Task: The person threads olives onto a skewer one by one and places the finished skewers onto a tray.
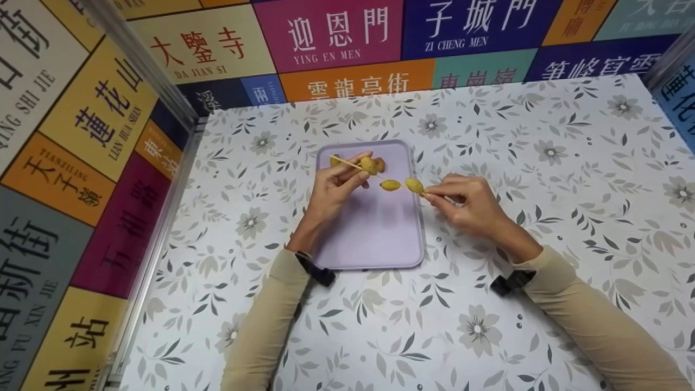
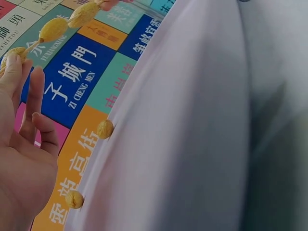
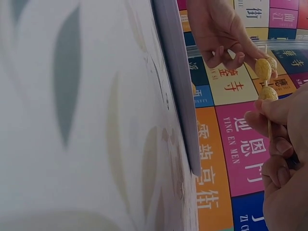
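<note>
A thin wooden skewer (image 1: 346, 162) runs between the two hands above a lilac tray (image 1: 369, 239), carrying three yellow, wrinkled oval fruits. The left hand (image 1: 337, 184) pinches the fruit (image 1: 368, 165) at its end between thumb and fingers; one end of the stick pokes out past this hand. A second fruit (image 2: 53, 30) sits mid-skewer. Beside the right hand (image 1: 467, 203) is the third fruit (image 1: 414, 185); its thumb and fingers pinch the skewer right by that fruit, and the stick's other end runs down along the palm (image 3: 298, 159).
Two more fruits lie at the tray's far end, one fruit (image 2: 105, 129) apart from the other fruit (image 2: 74, 199). The tray stands on a table (image 1: 478, 282) with a floral cover. Panels with lettering (image 1: 331, 32) rise behind the table and along its left.
</note>
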Available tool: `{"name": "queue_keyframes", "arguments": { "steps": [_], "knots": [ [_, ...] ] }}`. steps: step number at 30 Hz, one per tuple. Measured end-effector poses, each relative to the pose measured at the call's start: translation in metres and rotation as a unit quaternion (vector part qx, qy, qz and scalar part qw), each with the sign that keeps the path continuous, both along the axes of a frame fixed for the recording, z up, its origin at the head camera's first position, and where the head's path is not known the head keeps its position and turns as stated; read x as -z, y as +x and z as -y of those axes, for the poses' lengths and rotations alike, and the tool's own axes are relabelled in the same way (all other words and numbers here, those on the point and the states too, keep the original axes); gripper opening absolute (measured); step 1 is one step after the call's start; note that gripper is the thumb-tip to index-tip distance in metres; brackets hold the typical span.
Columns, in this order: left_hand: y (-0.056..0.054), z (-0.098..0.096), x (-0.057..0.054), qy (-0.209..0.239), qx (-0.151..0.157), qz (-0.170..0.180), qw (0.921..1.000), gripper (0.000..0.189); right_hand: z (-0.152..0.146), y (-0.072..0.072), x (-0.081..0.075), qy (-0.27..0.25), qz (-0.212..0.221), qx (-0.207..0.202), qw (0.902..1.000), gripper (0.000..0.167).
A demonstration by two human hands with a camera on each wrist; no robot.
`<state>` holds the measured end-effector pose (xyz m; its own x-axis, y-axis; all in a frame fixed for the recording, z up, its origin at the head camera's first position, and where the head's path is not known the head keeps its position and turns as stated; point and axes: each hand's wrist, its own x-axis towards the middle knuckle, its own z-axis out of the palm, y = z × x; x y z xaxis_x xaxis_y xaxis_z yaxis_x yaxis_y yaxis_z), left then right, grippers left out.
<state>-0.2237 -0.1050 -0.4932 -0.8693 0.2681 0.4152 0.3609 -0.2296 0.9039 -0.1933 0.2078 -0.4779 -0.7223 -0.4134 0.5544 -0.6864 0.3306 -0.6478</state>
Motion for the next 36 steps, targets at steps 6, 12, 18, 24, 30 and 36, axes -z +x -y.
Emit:
{"name": "queue_keyframes", "arguments": {
  "steps": [6,12,18,24,30,36],
  "knots": [
    [0.0024,-0.0008,-0.0009,0.000,0.000,0.013,0.9999,0.034,0.0007,0.0010,-0.0011,-0.001,0.010,-0.006,0.9999,0.017],
    [0.0038,-0.0018,-0.0015,-0.002,0.011,0.018,0.9998,0.037,0.0017,0.0025,-0.0013,-0.004,0.026,-0.003,0.9997,0.018],
    [0.0030,-0.0024,0.0006,-0.020,0.010,0.013,0.9997,0.033,0.0012,0.0024,-0.0016,-0.005,0.027,-0.002,0.9996,0.018],
    [0.0026,-0.0019,0.0014,-0.023,-0.003,0.013,0.9996,0.026,0.0014,0.0008,-0.0005,-0.005,0.018,0.004,0.9998,0.017],
    [0.0020,-0.0025,-0.0006,0.006,-0.015,0.027,0.9995,0.035,0.0026,0.0010,-0.0012,-0.001,0.032,0.002,0.9995,0.012],
    [0.0033,-0.0009,-0.0045,-0.002,-0.017,0.032,0.9993,0.036,0.0027,0.0015,-0.0026,0.009,0.038,0.000,0.9992,0.010]
  ]
}}
